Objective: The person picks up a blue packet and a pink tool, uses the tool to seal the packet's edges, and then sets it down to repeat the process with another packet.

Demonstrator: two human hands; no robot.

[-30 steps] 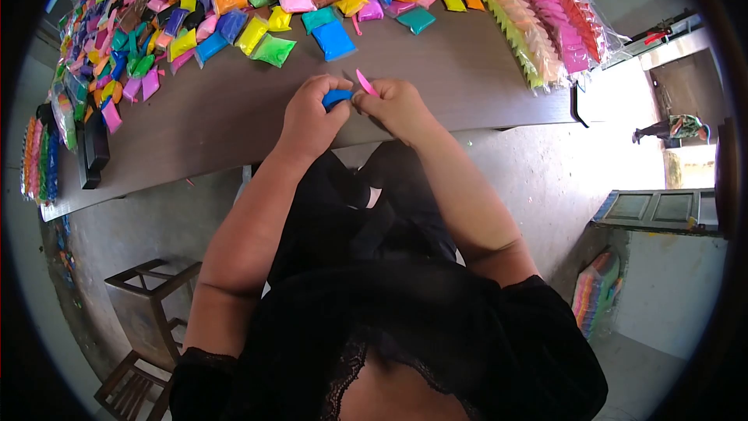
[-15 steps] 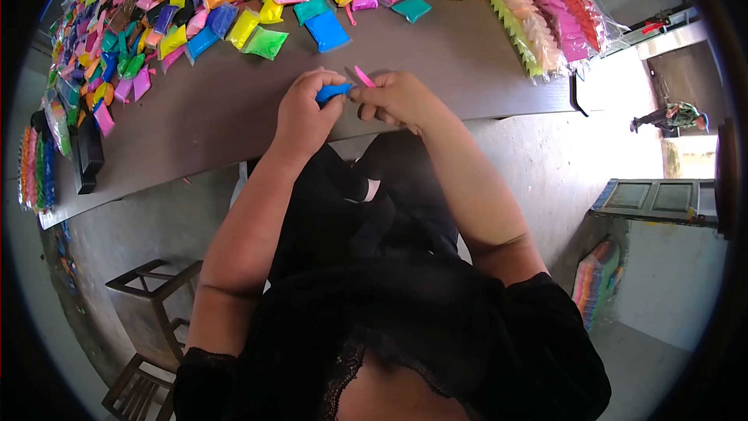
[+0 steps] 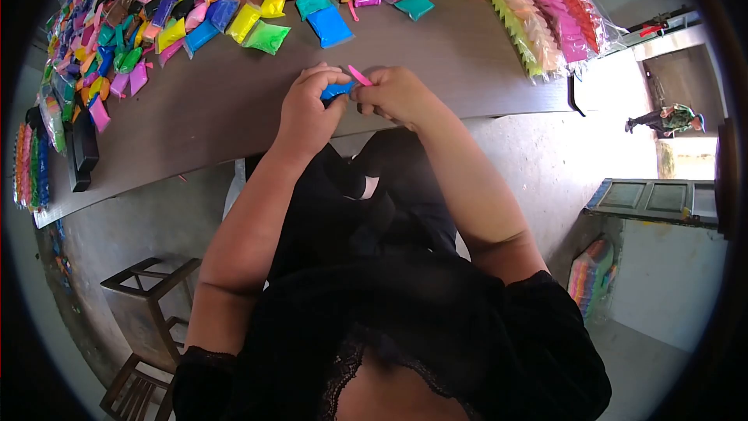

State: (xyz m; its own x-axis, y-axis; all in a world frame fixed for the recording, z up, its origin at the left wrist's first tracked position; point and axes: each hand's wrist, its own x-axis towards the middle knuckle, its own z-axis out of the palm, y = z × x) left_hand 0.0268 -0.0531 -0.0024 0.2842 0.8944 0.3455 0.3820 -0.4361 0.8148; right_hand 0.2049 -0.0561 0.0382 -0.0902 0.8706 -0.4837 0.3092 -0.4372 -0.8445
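Close to the table's near edge, my left hand (image 3: 309, 105) pinches a small blue piece (image 3: 336, 91), perhaps soft clay or a packet, between thumb and fingers. My right hand (image 3: 389, 97) meets it from the other side, its fingers curled in. A slim pink plastic tool (image 3: 359, 75) sticks up from the right hand's grip, its end pointing up and left beside the blue piece. The fingers cover part of the blue piece and the tool's lower end. Beyond my hands lies a larger blue packet (image 3: 330, 26).
Many coloured packets (image 3: 222, 12) are heaped over the table's (image 3: 210, 101) far and left side. Bagged stacks of folded pieces (image 3: 530, 15) lie at the right end. A wooden chair (image 3: 148, 296) stands lower left; a person (image 3: 674, 119) is by the doorway.
My right hand has shifted slightly left, and the pink tool's end now sits nearer the left fingers. The left hand keeps its pinch on the blue piece.
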